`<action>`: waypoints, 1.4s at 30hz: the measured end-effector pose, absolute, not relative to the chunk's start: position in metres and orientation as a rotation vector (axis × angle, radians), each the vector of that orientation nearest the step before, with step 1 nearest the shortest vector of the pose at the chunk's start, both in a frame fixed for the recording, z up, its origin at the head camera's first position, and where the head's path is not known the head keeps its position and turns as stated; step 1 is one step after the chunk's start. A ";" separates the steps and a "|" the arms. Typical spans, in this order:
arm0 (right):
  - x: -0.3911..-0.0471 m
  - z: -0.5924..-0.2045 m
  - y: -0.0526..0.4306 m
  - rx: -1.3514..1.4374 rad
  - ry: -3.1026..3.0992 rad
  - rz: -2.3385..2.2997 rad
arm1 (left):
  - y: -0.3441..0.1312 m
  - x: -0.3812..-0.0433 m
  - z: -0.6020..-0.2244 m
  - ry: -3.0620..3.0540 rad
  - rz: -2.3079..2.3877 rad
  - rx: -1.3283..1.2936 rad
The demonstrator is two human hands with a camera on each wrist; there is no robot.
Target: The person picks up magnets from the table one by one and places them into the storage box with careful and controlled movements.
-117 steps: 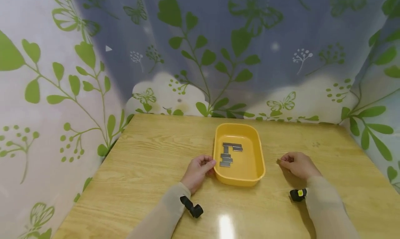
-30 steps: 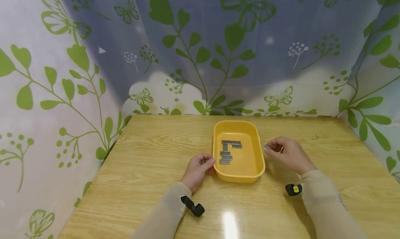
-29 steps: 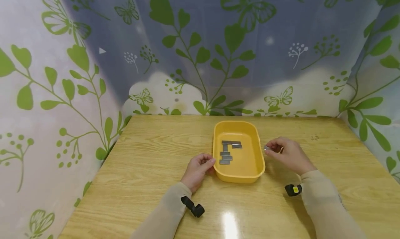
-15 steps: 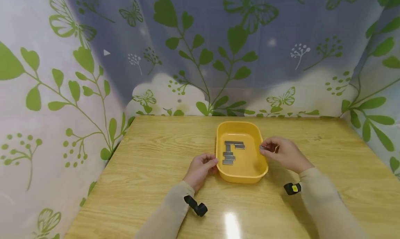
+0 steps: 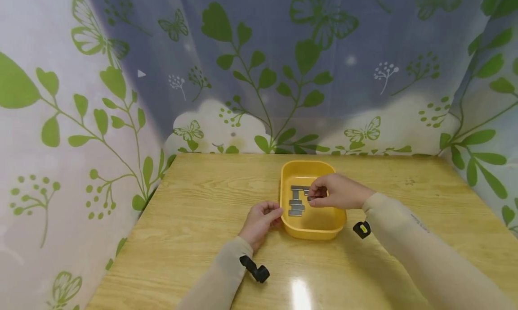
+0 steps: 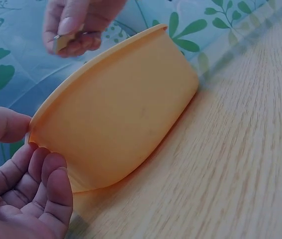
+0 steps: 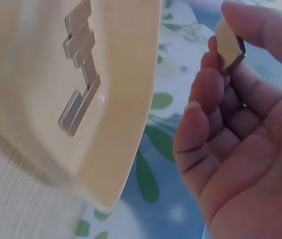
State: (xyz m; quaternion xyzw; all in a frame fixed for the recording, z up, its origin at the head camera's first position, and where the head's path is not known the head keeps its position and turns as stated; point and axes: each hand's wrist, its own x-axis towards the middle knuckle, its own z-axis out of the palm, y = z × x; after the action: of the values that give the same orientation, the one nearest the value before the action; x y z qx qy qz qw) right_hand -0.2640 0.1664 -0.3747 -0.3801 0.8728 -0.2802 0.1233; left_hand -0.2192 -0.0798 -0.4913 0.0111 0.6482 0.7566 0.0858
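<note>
My left hand (image 5: 259, 223) pinches the left rim of the yellow plastic tub (image 5: 313, 233), thumb and fingers on either side of the edge. Over the tub, my right hand (image 5: 340, 192) pinches a small flat metal bar (image 7: 229, 42) between thumb and fingertips; it shows raised above the rim in the left wrist view. Inside the tub, several grey metal bars (image 5: 296, 202) lie flat on the floor, edge to edge in a stepped, branching line. In the head view, my right fingers cover the right end of that line.
The tub stands on a wood-grain table (image 5: 218, 184). A curtain (image 5: 243, 89) with leaves and butterflies hangs behind the table and along both sides. Black wrist cameras (image 5: 256, 269) are strapped over both sleeves.
My right hand, pinching the metal bar, has come left from the table beside the tub, past the right rim, to over the laid bars. The left hand keeps its grip on the rim.
</note>
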 end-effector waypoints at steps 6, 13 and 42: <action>-0.274 -0.370 0.140 -1.090 2.507 -0.575 | -0.078 -0.220 -0.493 1.919 2.291 0.035; -0.279 -0.369 0.124 -1.019 2.533 -0.335 | -0.076 -0.221 -0.490 1.937 2.293 0.054; -0.282 -0.403 0.085 -0.675 2.474 0.152 | -0.077 -0.216 -0.490 1.903 2.282 0.107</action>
State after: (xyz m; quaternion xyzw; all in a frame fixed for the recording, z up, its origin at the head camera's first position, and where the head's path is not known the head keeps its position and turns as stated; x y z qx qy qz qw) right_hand -0.2815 0.0854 -0.4028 -0.2521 0.9238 0.0569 0.2825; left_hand -0.2159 -0.0771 -0.4904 0.0358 0.6378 0.7647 0.0838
